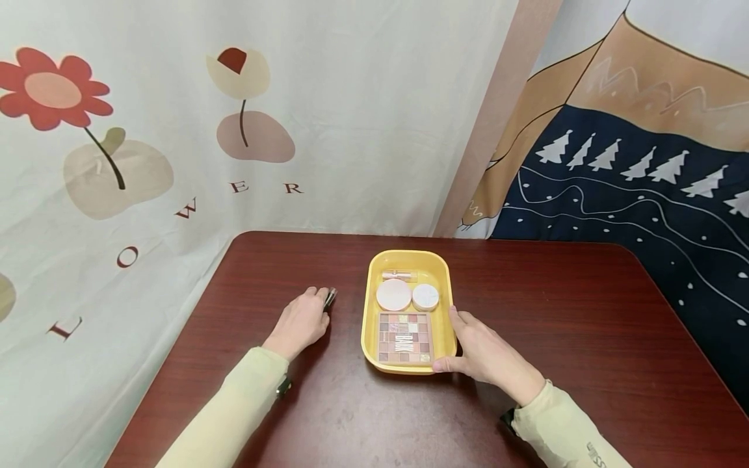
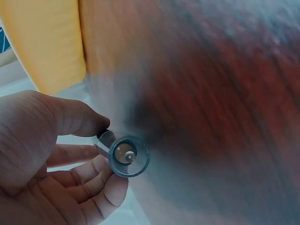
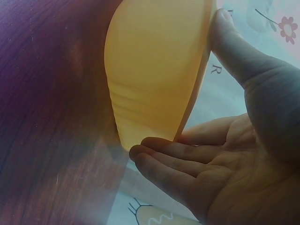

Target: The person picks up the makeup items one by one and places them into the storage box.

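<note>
Left of the tray, my left hand (image 1: pixel 301 322) pinches a slim cosmetic tube (image 2: pixel 129 156) between thumb and fingers. Its clear round end faces the left wrist camera; in the head view the tube looks dark and shiny. My right hand (image 1: pixel 482 348) rests against the near right corner of a yellow tray (image 1: pixel 367 325), thumb on the rim and fairly straight fingers along the outer side. Inside the tray lie an eyeshadow palette (image 1: pixel 405 338), a larger pale round compact (image 1: pixel 394 295), a smaller white round case (image 1: pixel 425 297) and a pink lipstick-like tube (image 1: pixel 399 275) at the far end.
The tray stands on a dark red-brown wooden table (image 1: pixel 562 312) with rounded far corners. Behind it hang a pale flower-printed curtain (image 1: pixel 363 117) and, at the right, a dark blue cloth (image 1: pixel 614 201) with white trees.
</note>
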